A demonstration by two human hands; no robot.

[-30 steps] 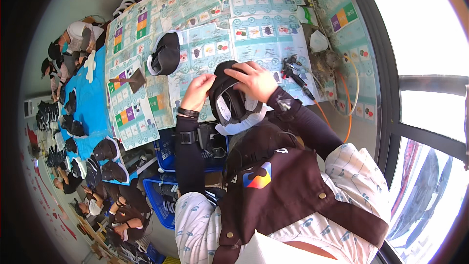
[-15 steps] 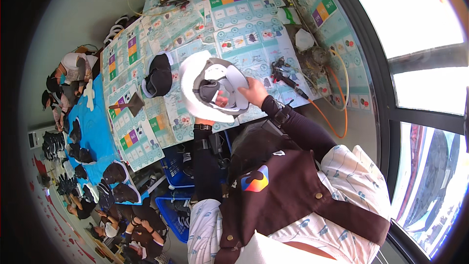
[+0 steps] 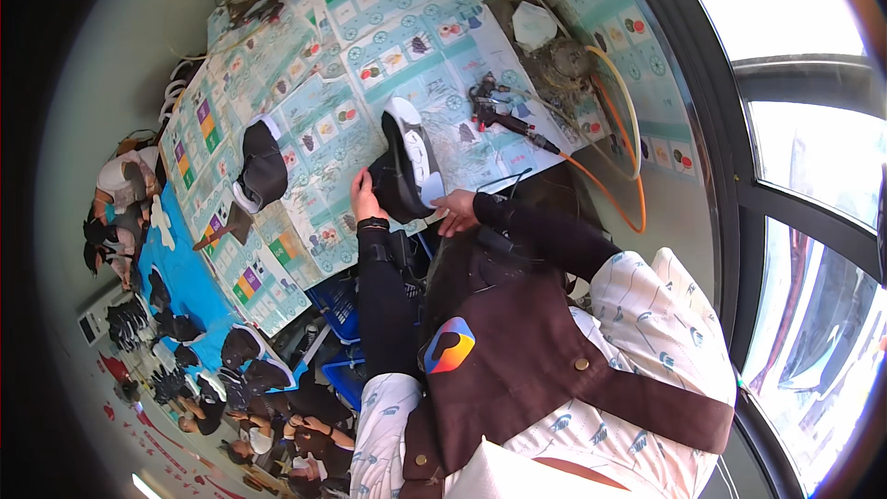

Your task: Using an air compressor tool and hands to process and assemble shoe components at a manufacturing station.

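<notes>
A black shoe [image 3: 395, 171] with a white and light grey sole is between my two hands at the near side of the covered table. It lies tilted on its side, the sole turned to the right. My left hand [image 3: 366, 200] holds the black upper from the left, its thumb side against the collar. At the heel end, the fingers of my right hand [image 3: 456, 212] grip the light grey edge. A second black shoe [image 3: 263, 164] with a pale rim rests to the left, apart from my hands.
A tool like a spray gun [image 3: 504, 118] lies right of the shoe, with an orange hose [image 3: 617, 194]. A scraper-like tool [image 3: 233, 225] is at the table's left edge. Blue crates [image 3: 338, 307] stand below. Several people sit at the far left beside a blue-covered table [image 3: 192, 268].
The shoe was held up with its opening facing me; now it is lower, turned so the sole shows. My right hand has shifted to the heel. The whole view has shifted too.
</notes>
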